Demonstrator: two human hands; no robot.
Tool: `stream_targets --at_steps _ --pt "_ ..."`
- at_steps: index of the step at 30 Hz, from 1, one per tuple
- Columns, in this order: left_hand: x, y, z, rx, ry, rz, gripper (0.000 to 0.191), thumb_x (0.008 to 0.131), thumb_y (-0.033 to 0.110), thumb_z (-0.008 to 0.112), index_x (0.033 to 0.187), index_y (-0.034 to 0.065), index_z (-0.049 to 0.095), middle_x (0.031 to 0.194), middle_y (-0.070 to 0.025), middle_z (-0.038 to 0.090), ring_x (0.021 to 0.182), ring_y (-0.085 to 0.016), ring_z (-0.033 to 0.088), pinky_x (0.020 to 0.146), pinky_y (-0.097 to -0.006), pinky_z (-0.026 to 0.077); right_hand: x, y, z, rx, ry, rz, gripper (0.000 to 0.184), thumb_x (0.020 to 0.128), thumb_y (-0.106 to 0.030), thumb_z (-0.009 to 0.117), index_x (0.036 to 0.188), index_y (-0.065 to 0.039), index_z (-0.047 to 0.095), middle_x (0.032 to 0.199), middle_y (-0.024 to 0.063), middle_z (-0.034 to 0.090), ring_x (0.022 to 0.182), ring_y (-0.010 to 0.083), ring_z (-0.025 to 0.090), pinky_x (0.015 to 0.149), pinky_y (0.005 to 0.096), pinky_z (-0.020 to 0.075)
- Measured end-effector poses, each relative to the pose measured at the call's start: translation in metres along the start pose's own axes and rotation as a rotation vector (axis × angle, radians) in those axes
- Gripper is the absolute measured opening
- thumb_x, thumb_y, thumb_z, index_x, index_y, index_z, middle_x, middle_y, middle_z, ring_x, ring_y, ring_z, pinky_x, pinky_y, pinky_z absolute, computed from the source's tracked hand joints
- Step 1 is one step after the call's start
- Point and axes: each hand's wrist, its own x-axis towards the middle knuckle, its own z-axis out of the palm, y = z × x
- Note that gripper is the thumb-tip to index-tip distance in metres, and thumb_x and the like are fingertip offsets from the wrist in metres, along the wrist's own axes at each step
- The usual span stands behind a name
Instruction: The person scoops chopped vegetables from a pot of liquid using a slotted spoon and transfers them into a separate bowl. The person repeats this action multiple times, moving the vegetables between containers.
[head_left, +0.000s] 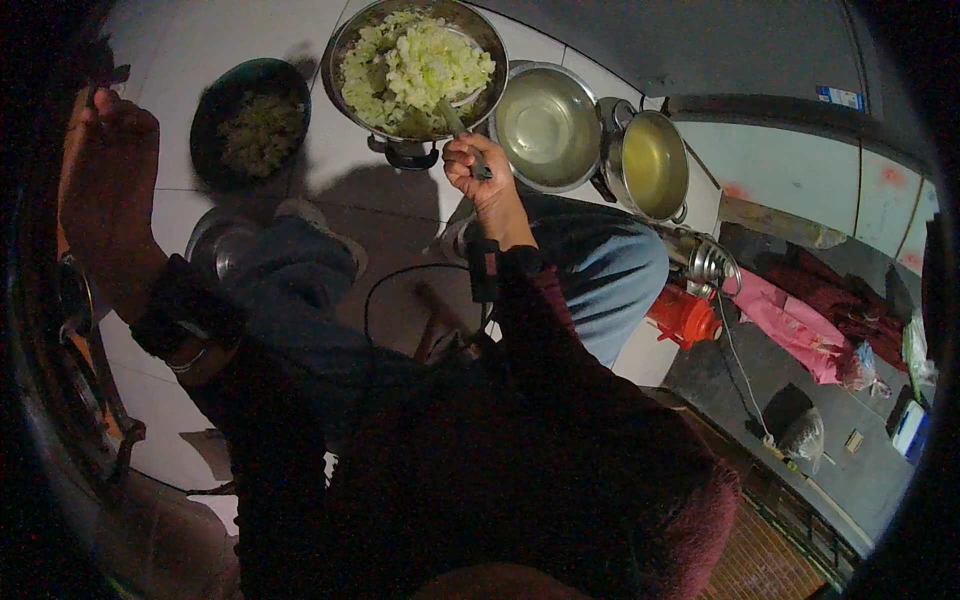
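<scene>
My right hand (484, 172) grips the handle of a utensil (454, 120), whose head is buried in a heap of chopped pale-green vegetable (427, 64). The heap fills a steel pan (330, 75) with a black side handle, standing on the tiled floor. In shadow at the far left, my left hand (120, 142) is raised, its fingertips beside a dark object (105, 71); whether it holds this is too dark to tell. Between the left hand and the pan sits a dark green bowl (206, 127) with chopped food in it.
Right of the pan stand a steel basin (547, 124) with clear liquid and a pot (649, 165) of yellowish liquid. A red thermos flask (686, 319) lies or leans past my right knee. Pink cloth (791, 322) rests on a grey surface. A black cable (390, 277) loops between my legs.
</scene>
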Motion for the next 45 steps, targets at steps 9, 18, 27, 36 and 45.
stream_targets --at_steps 9,18,27,36,45 --pt "-0.007 0.003 -0.027 -0.23 -0.134 -0.041 0.014 0.088 0.008 0.041 0.092 -0.0031 0.05 0.094 -0.0167 0.055 0.083 -0.022 0.051 0.079 -0.0341 0.039 0.003 0.0 -0.009 -0.355 0.402 -0.228 0.011 0.072 -0.01 0.056 0.067 -0.005 0.047 0.058 0.0021 0.042 0.048 0.0129 0.035 0.045 0.0247 0.0305" --pt "-0.015 -0.012 -0.011 -0.287 -0.139 0.052 0.017 0.087 0.012 0.045 0.094 -0.0004 0.053 0.093 -0.0116 0.055 0.09 -0.022 0.054 0.078 -0.0328 0.045 -0.022 -0.02 0.015 -0.35 0.219 -0.158 0.01 0.077 -0.006 0.05 0.07 -0.006 0.043 0.059 0.0009 0.043 0.043 0.0084 0.032 0.038 0.0222 0.0237" --pt "-0.011 -0.015 -0.013 -0.129 -0.241 0.167 0.017 0.086 0.012 0.047 0.097 0.0004 0.052 0.098 -0.0118 0.054 0.089 -0.022 0.056 0.079 -0.0328 0.046 -0.022 -0.029 0.019 -0.369 0.065 -0.052 0.009 0.076 -0.012 0.052 0.069 -0.01 0.046 0.059 -0.0014 0.042 0.043 0.0101 0.033 0.041 0.0237 0.0291" --pt "-0.017 -0.01 -0.012 -0.098 -0.266 0.224 0.012 0.084 0.011 0.05 0.09 0.0007 0.052 0.089 -0.0091 0.053 0.085 -0.02 0.056 0.077 -0.0302 0.047 -0.013 -0.005 -0.014 -0.28 0.251 -0.118 0.012 0.073 -0.008 0.055 0.069 -0.005 0.044 0.059 -0.0006 0.038 0.049 0.0098 0.034 0.046 0.0222 0.0287" --pt "-0.017 -0.002 -0.009 0.204 0.098 0.379 0.009 0.087 0.009 0.046 0.084 0.0007 0.049 0.083 -0.0078 0.051 0.082 -0.018 0.055 0.076 -0.0288 0.048 -0.017 0.008 0.004 -0.756 0.125 -0.285 0.013 0.079 -0.008 0.049 0.068 -0.006 0.045 0.057 -0.0005 0.04 0.044 0.0103 0.033 0.04 0.0217 0.0274"
